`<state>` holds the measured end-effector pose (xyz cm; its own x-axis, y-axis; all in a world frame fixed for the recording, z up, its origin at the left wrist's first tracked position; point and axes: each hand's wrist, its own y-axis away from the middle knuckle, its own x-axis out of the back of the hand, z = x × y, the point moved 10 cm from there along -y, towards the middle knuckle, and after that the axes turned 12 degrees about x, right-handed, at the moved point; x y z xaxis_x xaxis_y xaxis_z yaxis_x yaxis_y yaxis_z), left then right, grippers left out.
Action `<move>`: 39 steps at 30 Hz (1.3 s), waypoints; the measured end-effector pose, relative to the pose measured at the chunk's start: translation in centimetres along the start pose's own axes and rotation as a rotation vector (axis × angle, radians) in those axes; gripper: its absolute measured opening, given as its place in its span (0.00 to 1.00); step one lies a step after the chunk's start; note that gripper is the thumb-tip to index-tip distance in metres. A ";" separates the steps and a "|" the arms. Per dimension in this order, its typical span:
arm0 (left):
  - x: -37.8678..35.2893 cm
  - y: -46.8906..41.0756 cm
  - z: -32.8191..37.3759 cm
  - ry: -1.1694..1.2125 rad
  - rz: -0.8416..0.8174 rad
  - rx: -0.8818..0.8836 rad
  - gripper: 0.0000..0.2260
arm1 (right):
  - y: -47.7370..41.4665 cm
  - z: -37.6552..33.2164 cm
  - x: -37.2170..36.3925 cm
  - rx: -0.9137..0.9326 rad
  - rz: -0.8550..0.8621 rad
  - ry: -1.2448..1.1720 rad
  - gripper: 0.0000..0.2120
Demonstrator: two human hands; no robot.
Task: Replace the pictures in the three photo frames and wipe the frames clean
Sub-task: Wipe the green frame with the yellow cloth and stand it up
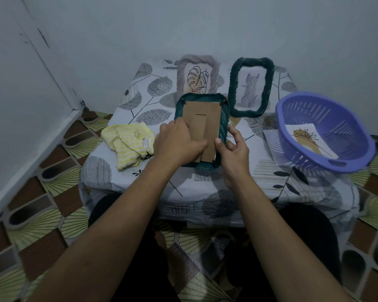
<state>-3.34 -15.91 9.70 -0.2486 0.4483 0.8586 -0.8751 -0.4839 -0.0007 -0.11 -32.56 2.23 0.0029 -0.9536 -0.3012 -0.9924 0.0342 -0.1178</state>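
Left hand (pixel 179 142) pressing green frame (pixel 224 118), right hand (pixel 235 151) pinching it, basket (pixel 347 118) holding picture (pixel 303 138)

Green woven frame (pixel 202 97) lies face down at table centre, brown backing board (pixel 203 118) uppermost. Grey woven frame (pixel 196 58), leaf drawing inside, stands upright at 12 o'clock. Second green woven frame (pixel 251 61), animal drawing inside, stands tilted at 1 o'clock. Feather print (pixel 308 139) lies flat at 3 o'clock. Yellow striped cloth (pixel 127 141) lies crumpled at 9 o'clock.
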 end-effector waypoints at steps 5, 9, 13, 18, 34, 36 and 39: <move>2.1 -0.4 1.4 -0.038 -0.090 -0.009 0.23 | -0.4 -1.1 0.3 0.090 -0.013 0.048 0.21; 2.8 -0.2 1.7 -0.008 -0.153 -0.012 0.16 | -0.5 -1.0 0.2 0.116 -0.045 0.071 0.21; 3.4 0.3 1.6 0.075 -0.141 -0.006 0.16 | -0.7 -0.3 0.6 0.007 -0.022 -0.028 0.12; 2.6 0.2 0.2 0.423 -0.285 0.085 0.16 | -0.7 1.6 0.6 -0.287 0.016 -0.289 0.17; 0.8 -0.9 -2.6 0.737 -0.461 0.066 0.07 | 0.7 4.3 -3.9 -0.577 -0.201 -0.364 0.13; 1.6 -1.4 -3.1 0.721 -0.413 0.027 0.06 | 0.6 3.4 -4.2 -0.524 -0.215 -0.351 0.11; 2.4 -2.4 -4.5 0.648 -0.322 0.011 0.07 | -0.3 2.5 -4.5 -0.430 -0.209 -0.309 0.12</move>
<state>-3.71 -10.25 9.47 -0.1784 0.9237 0.3391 -0.9428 -0.2590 0.2096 0.47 -27.55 1.30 0.1761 -0.7931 -0.5830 -0.9273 -0.3324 0.1722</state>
